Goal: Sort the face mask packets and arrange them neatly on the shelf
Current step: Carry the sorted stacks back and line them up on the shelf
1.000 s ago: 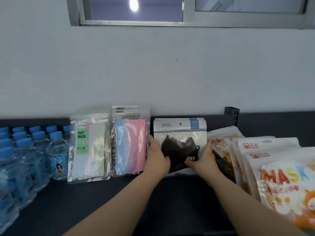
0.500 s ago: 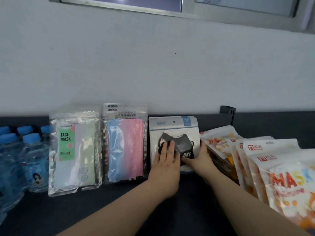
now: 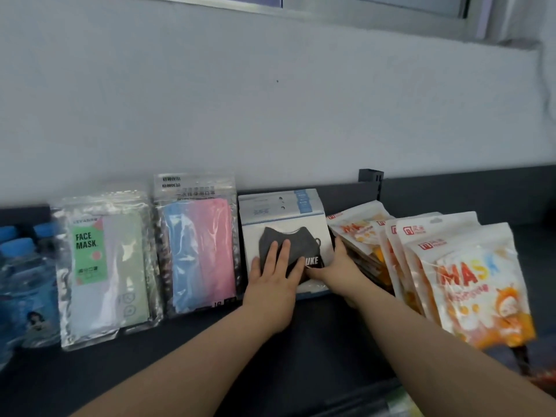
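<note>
Left hand (image 3: 272,276) shifted from edge onto front, fingers flat, pressing black mask packets (image 3: 285,218), right hand (image 3: 334,266) gripping their right edge, packets upright on shelf (image 3: 210,350) between pink-blue packet (image 3: 198,254) and orange packets (image 3: 469,275)

At centre frame, the left hand (image 3: 272,278) lies flat on the black mask packets (image 3: 282,218) standing on the dark shelf (image 3: 180,356). The right hand (image 3: 338,270) holds their right edge, beside orange packets (image 3: 469,284).
</note>
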